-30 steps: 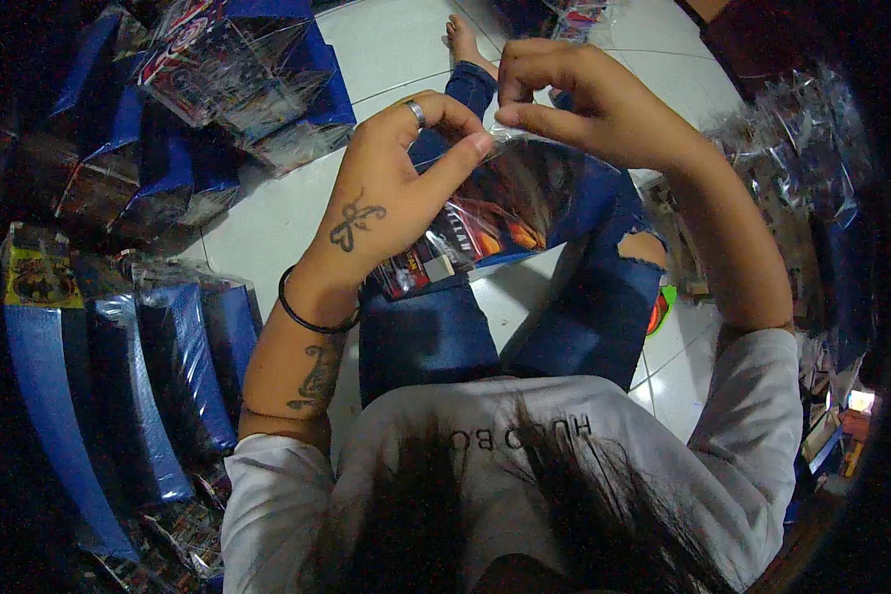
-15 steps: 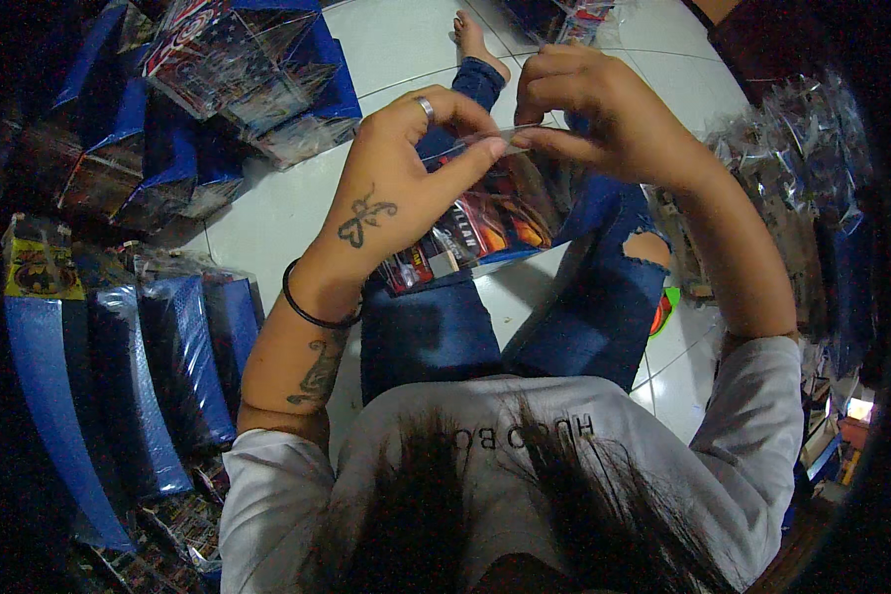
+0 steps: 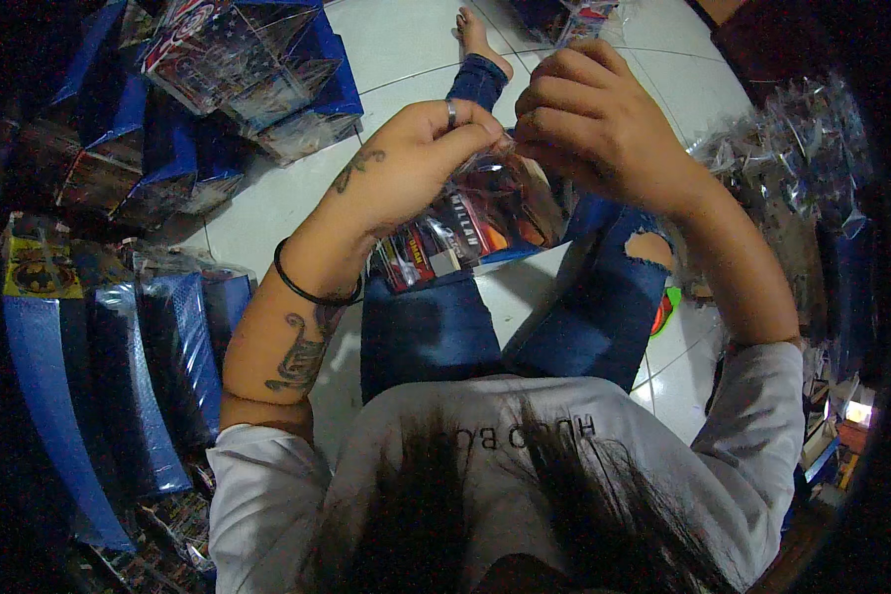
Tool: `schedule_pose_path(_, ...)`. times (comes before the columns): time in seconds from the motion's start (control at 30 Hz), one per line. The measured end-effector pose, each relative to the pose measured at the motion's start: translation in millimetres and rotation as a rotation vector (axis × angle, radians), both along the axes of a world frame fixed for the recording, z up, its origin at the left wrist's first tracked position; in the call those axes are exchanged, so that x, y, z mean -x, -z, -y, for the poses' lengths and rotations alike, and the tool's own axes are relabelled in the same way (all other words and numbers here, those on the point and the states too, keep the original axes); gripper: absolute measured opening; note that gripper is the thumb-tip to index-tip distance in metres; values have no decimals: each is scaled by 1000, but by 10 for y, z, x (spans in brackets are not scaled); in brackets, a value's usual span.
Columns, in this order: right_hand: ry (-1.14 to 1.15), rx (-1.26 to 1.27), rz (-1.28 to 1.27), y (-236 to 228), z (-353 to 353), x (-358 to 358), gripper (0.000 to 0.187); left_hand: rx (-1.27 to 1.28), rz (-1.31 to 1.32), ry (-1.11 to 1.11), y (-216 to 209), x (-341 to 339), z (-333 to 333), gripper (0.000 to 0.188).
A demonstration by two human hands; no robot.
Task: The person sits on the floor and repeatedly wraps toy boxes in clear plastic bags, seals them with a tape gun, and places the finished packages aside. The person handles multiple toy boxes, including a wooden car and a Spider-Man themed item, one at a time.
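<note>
I log one rectangular, clear-plastic-wrapped package [image 3: 457, 246], dark with red-orange print, face up, long axis rising rightward, left hand [image 3: 406, 163] pinching its far edge, right hand [image 3: 604, 129] curled, grip unclear.

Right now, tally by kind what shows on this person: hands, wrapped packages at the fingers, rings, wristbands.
Hands: 2 (left hand, right hand)
Wrapped package: 1
Silver ring: 1
Black wristband: 1
Total: 5

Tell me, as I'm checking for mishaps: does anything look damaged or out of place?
The jeans have a frayed hole on the right leg, perhaps by design. Beside it, an orange-and-green thing, partly hidden, sits apart from the packages at left. No spill shows.
</note>
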State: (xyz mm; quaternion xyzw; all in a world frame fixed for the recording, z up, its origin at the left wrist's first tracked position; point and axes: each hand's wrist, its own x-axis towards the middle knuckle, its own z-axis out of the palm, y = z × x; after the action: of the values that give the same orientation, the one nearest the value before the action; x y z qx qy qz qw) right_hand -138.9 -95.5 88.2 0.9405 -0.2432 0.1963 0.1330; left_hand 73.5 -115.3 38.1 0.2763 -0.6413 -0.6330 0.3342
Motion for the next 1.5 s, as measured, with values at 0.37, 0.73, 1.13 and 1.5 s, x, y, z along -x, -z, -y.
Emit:
schedule_pose_path(0.37,-28,-775,223,48,160,106,20,167,288,70,-76,-78,95,21)
schedule_pose_path(0.73,-5,-45,-70,72,51,-11,17,616,313,-139,21,-56,50,25)
schedule_pose_path(1.13,24,-345,111,180,65,22,14,638,449,-56,-64,-138,30,23)
schedule_pose_path(1.5,99,-221,37,-13,49,135,16,559,429,-49,-22,-170,52,20)
